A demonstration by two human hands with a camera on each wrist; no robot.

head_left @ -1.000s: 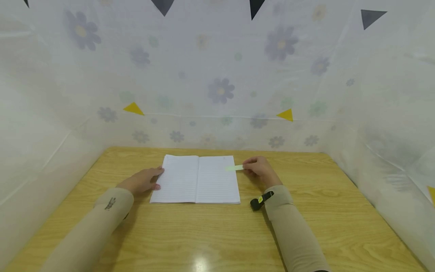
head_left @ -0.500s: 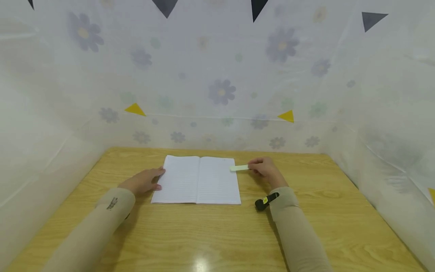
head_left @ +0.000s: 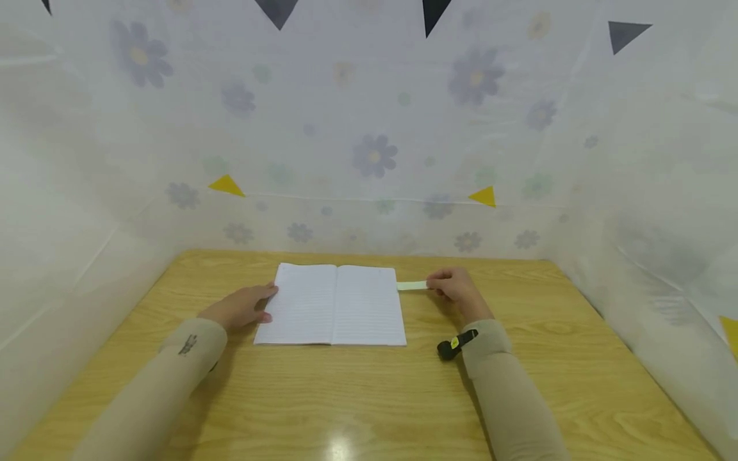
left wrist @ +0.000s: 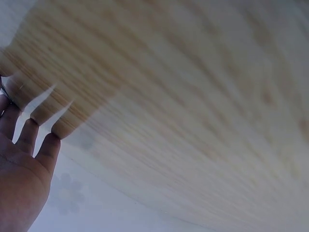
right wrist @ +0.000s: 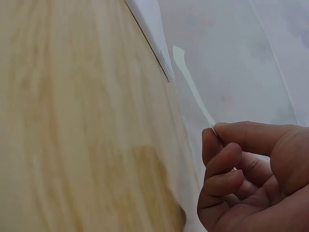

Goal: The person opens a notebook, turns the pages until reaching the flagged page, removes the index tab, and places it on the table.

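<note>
An open lined notebook [head_left: 333, 304] lies flat on the wooden table [head_left: 369, 397]. My left hand [head_left: 245, 306] rests with straight fingers at the notebook's left edge; in the left wrist view its fingers [left wrist: 30, 140] lie flat on the wood. My right hand [head_left: 455, 286] pinches one end of a pale green paper strip [head_left: 412, 285] just off the notebook's upper right corner. In the right wrist view the paper strip [right wrist: 193, 87] runs from my pinching fingers [right wrist: 231, 137] toward the notebook's corner [right wrist: 154, 38].
Translucent flower-print sheeting [head_left: 369, 128] walls the table on the back and both sides. A black wrist camera [head_left: 455, 346] sits on my right sleeve.
My right hand has drawn the green strip to the right, off the notebook's right page and past its edge. The left hand has stayed put.
</note>
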